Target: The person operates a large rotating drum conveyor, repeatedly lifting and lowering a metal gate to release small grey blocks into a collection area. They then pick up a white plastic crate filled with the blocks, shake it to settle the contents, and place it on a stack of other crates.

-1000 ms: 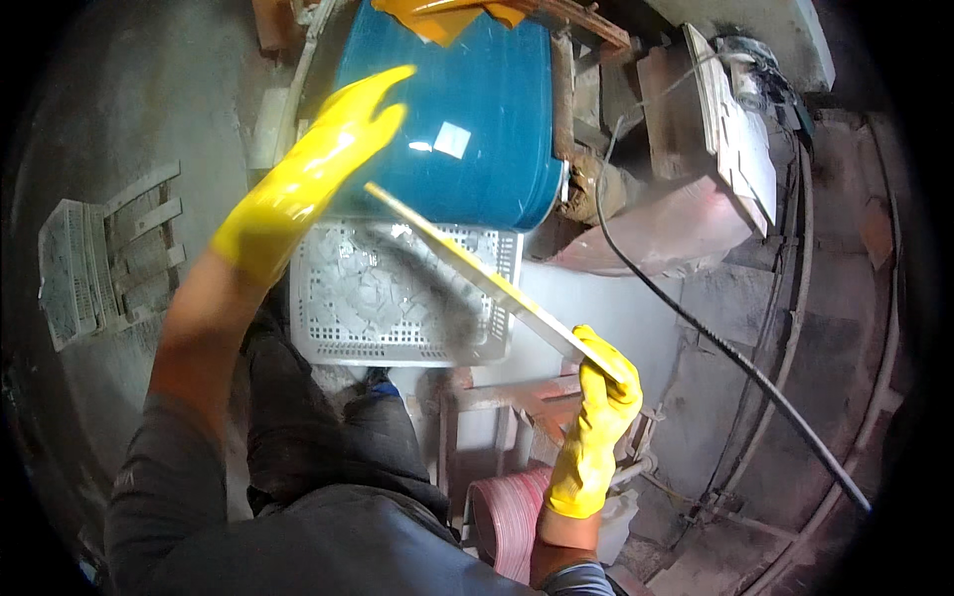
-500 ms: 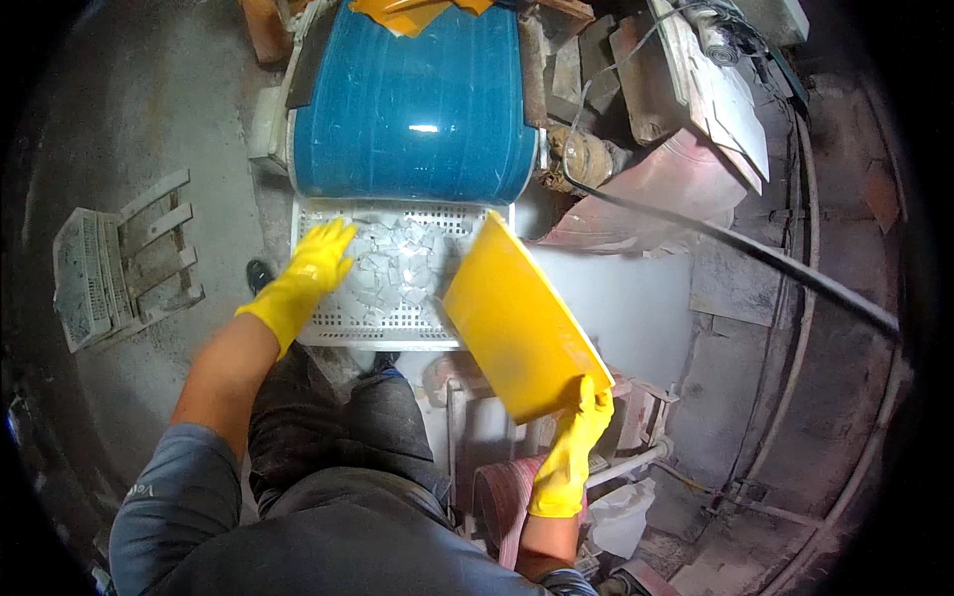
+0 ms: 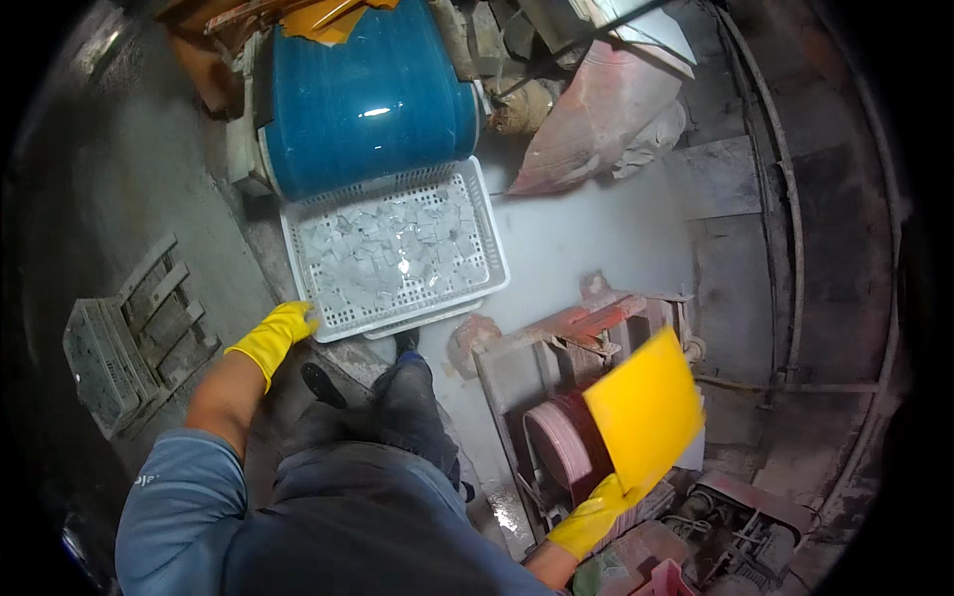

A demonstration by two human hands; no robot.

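A white perforated plastic basket lies in front of me, below a blue belt. Many clear, glass-like flat pieces are spread over its bottom. At the basket's near left corner, my left hand, in a yellow rubber glove, has its fingers closed on the rim. Off to the right, my right hand, gloved the same way, grips a flat yellow board by its lower edge. The board is tilted up, away from the basket. The right fingertips are partly hidden behind it.
Another white rim shows under the basket's near edge. A slatted rack with white crates stands at left. Right of my legs is a rusty frame with a reddish roll. Machinery sits lower right; pipes run beyond.
The yellow board has swung from over the basket to the far right in my right hand. My left hand has gone from the glass-like pieces to the basket's corner. The view has shifted.
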